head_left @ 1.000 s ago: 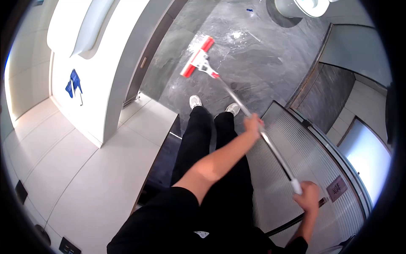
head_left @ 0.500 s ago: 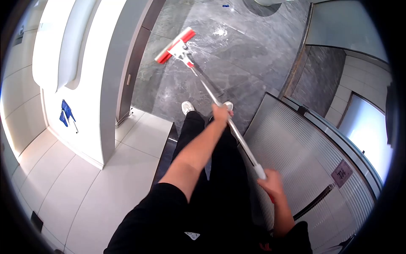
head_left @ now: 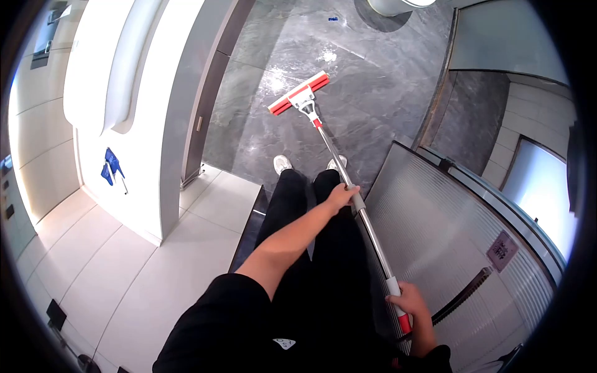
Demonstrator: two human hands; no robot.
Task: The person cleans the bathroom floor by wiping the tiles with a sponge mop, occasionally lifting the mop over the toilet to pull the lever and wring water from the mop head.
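A long-handled sponge mop [head_left: 334,149] runs diagonally from the floor ahead down to my right side. Its wide red and white head [head_left: 300,93] is tilted, out in front of my shoes, over the grey floor. Midway along the pole, my left hand [head_left: 342,198] is closed around the shaft near a grey sleeve. My right hand [head_left: 409,299] grips the white part close to the red end of the handle. Both white shoes [head_left: 282,163] stand on the grey floor behind the mop head.
To the right, a ribbed glass panel [head_left: 429,217] with a black handle stands close to the pole. A white wall end [head_left: 177,137] rises on the left. White splotches [head_left: 273,81] lie on the grey floor, and a small blue item [head_left: 333,19] lies farther off.
The mop head has moved right and back toward my feet. Both hands have come lower and closer to me, still holding the pole.
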